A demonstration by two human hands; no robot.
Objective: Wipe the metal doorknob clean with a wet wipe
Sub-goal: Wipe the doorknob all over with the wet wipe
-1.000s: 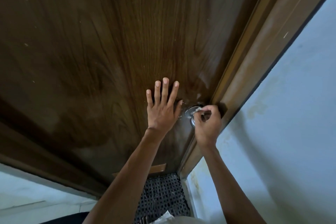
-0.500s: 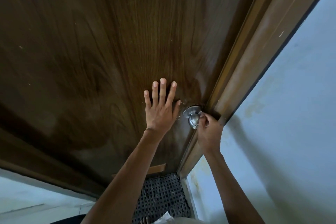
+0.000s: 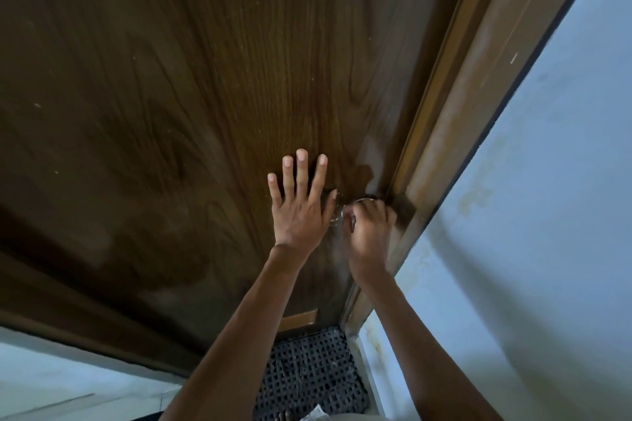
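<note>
My right hand is closed over the metal doorknob near the door's right edge, and only a sliver of shiny metal shows at its left. The wet wipe is hidden inside that fist. My left hand lies flat against the dark wooden door just left of the knob, fingers spread and pointing up, holding nothing.
The brown door frame runs diagonally right of the knob, with a pale blue wall beyond it. A dark woven mat lies on the floor below my arms.
My right hand has slid from the knob's right side up and over it, covering the metal that showed before. The left hand has stayed pressed on the door.
</note>
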